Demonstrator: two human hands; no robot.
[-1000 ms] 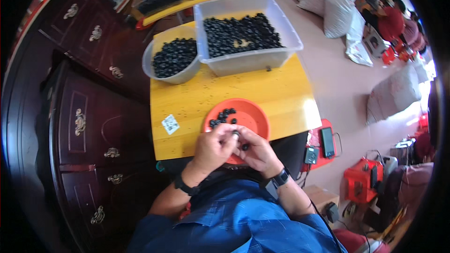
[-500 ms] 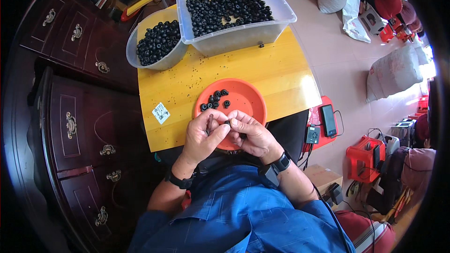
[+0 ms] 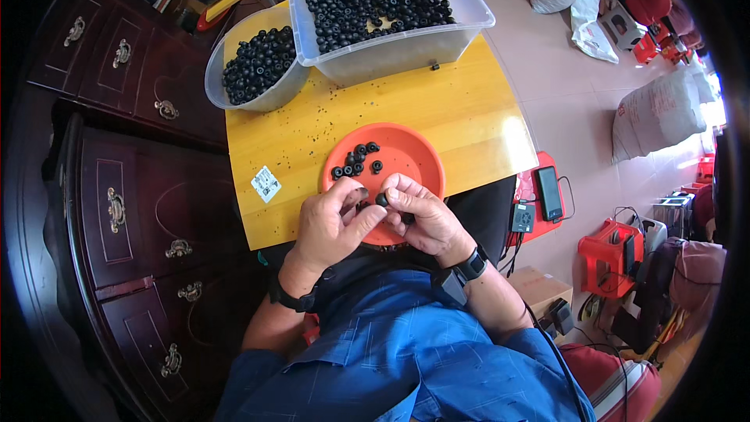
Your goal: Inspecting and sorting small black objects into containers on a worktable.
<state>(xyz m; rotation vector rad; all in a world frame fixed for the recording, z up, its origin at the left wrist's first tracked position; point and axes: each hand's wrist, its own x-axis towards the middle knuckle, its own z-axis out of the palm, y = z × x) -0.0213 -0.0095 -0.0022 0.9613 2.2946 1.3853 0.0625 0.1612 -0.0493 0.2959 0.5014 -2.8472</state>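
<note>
My right hand (image 3: 428, 219) pinches a small round black part (image 3: 381, 199) between thumb and forefinger, above the near half of an orange plastic dish (image 3: 414, 158). Facing it, my left hand (image 3: 332, 221) is closed on a thin dark piece (image 3: 360, 193), partly hidden by the fingers; its kind cannot be made out. A gap separates the hands. Several more black ring-like parts (image 3: 359, 158) with holes lie in the left far side of the dish. Something dark also shows under the curled fingers of my right hand.
Beyond the dish, a large clear bin (image 3: 375, 66) and a rounded clear tub (image 3: 269, 99) hold heaps of black parts. A white label (image 3: 266, 184) and dark crumbs lie on the yellow table (image 3: 469, 141). A phone (image 3: 549, 193) rests on a red stool at right; drawers (image 3: 117, 211) stand left.
My hands have drawn apart slightly, the left one moving left. The black part in my right fingers shows more fully now. The view has shifted a little.
</note>
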